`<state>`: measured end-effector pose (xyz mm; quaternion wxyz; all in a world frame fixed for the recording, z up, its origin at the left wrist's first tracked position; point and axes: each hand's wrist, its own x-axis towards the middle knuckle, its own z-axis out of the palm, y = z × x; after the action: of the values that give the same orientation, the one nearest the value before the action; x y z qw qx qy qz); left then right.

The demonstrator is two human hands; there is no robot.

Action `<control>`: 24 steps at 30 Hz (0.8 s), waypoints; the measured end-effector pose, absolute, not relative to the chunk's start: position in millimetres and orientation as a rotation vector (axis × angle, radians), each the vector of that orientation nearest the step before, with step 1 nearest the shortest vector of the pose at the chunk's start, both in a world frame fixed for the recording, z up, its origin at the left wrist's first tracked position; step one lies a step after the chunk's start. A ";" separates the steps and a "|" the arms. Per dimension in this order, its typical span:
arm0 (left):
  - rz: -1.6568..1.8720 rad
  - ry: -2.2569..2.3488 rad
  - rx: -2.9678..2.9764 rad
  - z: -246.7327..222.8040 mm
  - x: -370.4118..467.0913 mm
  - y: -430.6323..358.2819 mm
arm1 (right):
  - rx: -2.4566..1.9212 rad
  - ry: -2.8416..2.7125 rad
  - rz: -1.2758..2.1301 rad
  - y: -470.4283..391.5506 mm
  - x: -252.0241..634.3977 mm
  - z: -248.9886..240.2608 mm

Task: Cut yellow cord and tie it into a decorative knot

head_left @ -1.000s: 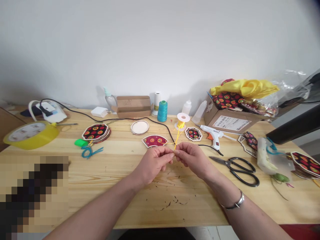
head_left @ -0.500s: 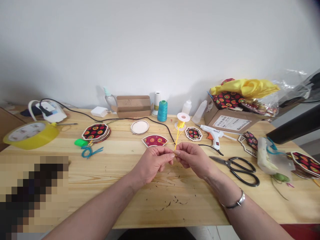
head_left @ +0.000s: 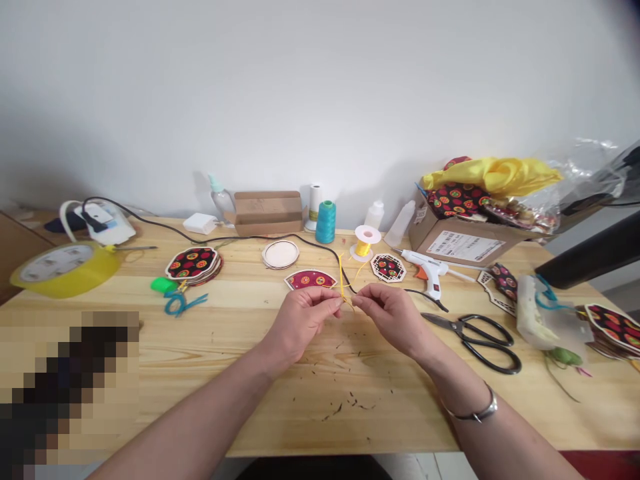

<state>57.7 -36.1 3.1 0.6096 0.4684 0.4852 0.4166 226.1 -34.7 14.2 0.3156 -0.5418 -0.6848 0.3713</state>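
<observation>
My left hand (head_left: 303, 321) pinches a yellow cord (head_left: 341, 272), a length of which stands up above its fingertips. My right hand (head_left: 393, 319) is closed in a pinch just to the right, on a thin piece of the same cord. A small gap separates the two sets of fingertips. Behind the hands lies a fan-shaped red patterned piece (head_left: 306, 281), partly covered by the left hand. Farther back is the spool (head_left: 368, 235) of yellow cord, and to its right an octagonal patterned piece (head_left: 389, 268) with a fretwork border.
Black-handled scissors (head_left: 487, 340) and a white glue gun (head_left: 431, 270) lie right of my hands. A cardboard box (head_left: 457, 241) of fabric stands behind them. Teal thread (head_left: 325, 223) is at the back; stacked patterned pieces (head_left: 194, 265) and a yellow tape roll (head_left: 65, 270) are left.
My hands have drawn slightly apart, the left holding the cord. The cord's upright length has shifted left, away from in front of the spool.
</observation>
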 end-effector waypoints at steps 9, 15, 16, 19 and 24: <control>1.027 1.148 0.960 3.4 61.1 -36.0 | -1.266 -1.932 0.782 -54.8 214.3 14.1; 1.006 1.043 0.751 2.9 60.6 -33.5 | -1.267 -2.306 0.526 -59.1 210.4 7.6; 1.000 1.018 0.736 2.6 60.1 -33.3 | -1.264 -2.356 0.485 -58.8 210.5 6.5; 0.992 0.953 0.704 1.5 58.2 -32.8 | -1.250 -2.467 0.379 -57.3 211.0 4.3; 0.989 0.919 0.668 0.6 57.0 -32.2 | -1.222 -2.508 0.364 -57.7 212.6 7.9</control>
<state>57.0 -32.2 0.6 0.7295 0.3035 0.4171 0.4492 212.6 -57.7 7.9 0.1634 -0.4285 -0.8794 0.1278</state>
